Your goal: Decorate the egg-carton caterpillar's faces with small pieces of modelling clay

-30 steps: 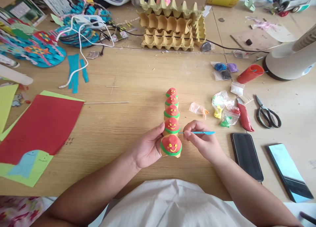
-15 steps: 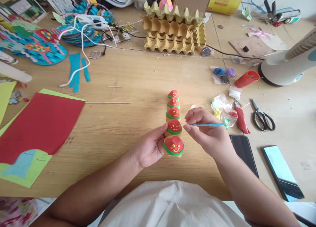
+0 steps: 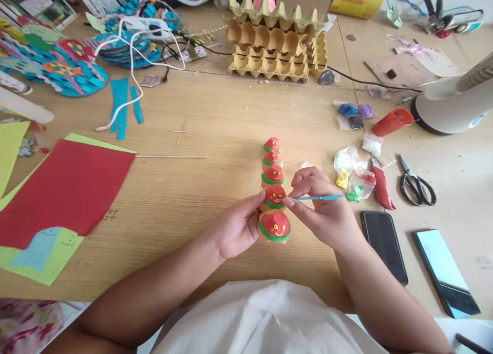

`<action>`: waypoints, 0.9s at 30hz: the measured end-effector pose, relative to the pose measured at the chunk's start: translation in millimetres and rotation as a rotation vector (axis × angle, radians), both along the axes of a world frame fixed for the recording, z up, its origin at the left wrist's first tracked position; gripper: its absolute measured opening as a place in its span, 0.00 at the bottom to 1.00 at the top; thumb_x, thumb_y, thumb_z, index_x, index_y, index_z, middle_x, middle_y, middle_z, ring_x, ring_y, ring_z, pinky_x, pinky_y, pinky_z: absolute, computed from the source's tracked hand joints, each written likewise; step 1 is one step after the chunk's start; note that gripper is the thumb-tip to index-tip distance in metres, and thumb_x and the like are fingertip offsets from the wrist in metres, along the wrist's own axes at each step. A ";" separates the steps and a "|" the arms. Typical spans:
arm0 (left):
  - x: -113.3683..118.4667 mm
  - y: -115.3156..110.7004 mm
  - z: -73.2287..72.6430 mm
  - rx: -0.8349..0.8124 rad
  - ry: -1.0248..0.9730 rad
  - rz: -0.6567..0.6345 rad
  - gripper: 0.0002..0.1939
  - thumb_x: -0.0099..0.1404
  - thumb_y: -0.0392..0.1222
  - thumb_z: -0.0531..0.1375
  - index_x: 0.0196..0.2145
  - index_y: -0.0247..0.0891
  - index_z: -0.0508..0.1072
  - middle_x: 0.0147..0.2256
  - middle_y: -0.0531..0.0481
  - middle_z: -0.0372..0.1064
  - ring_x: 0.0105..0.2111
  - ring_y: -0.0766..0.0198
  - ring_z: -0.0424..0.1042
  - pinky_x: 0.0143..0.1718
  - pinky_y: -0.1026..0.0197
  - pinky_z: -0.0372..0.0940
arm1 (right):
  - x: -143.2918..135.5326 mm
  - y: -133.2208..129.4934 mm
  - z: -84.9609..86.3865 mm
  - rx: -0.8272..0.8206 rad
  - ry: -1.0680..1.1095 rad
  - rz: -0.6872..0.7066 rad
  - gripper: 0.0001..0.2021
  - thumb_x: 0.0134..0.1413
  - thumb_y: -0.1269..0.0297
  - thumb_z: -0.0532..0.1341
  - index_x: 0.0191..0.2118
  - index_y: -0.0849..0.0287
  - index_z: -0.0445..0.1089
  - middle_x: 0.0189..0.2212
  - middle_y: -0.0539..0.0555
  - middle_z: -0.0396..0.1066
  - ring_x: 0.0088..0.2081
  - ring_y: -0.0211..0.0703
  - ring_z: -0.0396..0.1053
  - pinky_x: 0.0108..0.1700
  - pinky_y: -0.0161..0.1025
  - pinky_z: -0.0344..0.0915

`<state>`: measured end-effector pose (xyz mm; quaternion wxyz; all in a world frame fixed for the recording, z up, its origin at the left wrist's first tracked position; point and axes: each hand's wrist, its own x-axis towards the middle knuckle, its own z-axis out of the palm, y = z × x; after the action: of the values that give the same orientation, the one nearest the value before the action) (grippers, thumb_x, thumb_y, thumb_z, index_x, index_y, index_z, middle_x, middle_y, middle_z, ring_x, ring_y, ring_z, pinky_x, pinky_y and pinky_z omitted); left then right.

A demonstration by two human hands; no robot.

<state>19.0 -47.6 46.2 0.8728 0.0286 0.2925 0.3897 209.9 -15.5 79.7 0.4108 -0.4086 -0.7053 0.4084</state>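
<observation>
A strip of egg-carton cups [image 3: 274, 225] runs away from me, each cup topped with red clay, a green band and a small yellow smiling face. My left hand [image 3: 239, 224] grips the strip from its left side, near the two closest cups. Between thumb and fingers of my right hand [image 3: 323, 205] is a thin blue clay-modelling tool [image 3: 319, 197]. Its tip meets the face on the second-nearest cup. My fingers partly cover that cup's edges.
Right of the strip lie small bags of coloured clay [image 3: 351, 172], a red-handled cutter [image 3: 382, 184], scissors [image 3: 416, 182] and two phones [image 3: 384, 243]. Egg cartons [image 3: 269, 66] are stacked at the back. Red paper [image 3: 69, 190] and a white cable [image 3: 131, 77] lie left.
The view has shifted slightly, so most things appear a little to the right. The blue tool's tip has moved leftward across the second-nearest cup's face. Both hands keep their hold.
</observation>
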 end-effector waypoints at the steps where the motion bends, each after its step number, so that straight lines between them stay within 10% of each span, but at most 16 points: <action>1: 0.1 0.0 0.0 0.000 0.006 -0.003 0.13 0.75 0.43 0.59 0.47 0.32 0.78 0.39 0.46 0.79 0.32 0.65 0.78 0.34 0.62 0.77 | 0.7 -0.5 0.6 0.005 -0.005 0.003 0.07 0.62 0.62 0.67 0.33 0.52 0.71 0.37 0.54 0.68 0.44 0.50 0.67 0.49 0.50 0.64; 8: -0.5 0.2 -0.3 0.004 0.038 -0.002 0.13 0.74 0.44 0.59 0.44 0.32 0.79 0.37 0.46 0.78 0.32 0.65 0.77 0.35 0.62 0.77 | 3.6 -1.3 3.2 -0.017 0.013 0.018 0.14 0.72 0.56 0.55 0.35 0.54 0.70 0.34 0.54 0.66 0.38 0.46 0.65 0.43 0.47 0.62; 27: -0.7 -0.2 0.6 -0.010 0.044 -0.025 0.15 0.77 0.43 0.55 0.48 0.30 0.76 0.33 0.47 0.76 0.29 0.65 0.77 0.35 0.64 0.74 | -4.8 -6.6 -1.9 0.179 -0.047 -0.078 0.09 0.63 0.69 0.66 0.30 0.55 0.73 0.24 0.49 0.71 0.28 0.40 0.67 0.32 0.41 0.63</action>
<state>18.3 -47.8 46.8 0.8710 0.0366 0.3132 0.3767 205.0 -22.1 77.8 0.4447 -0.4069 -0.7319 0.3177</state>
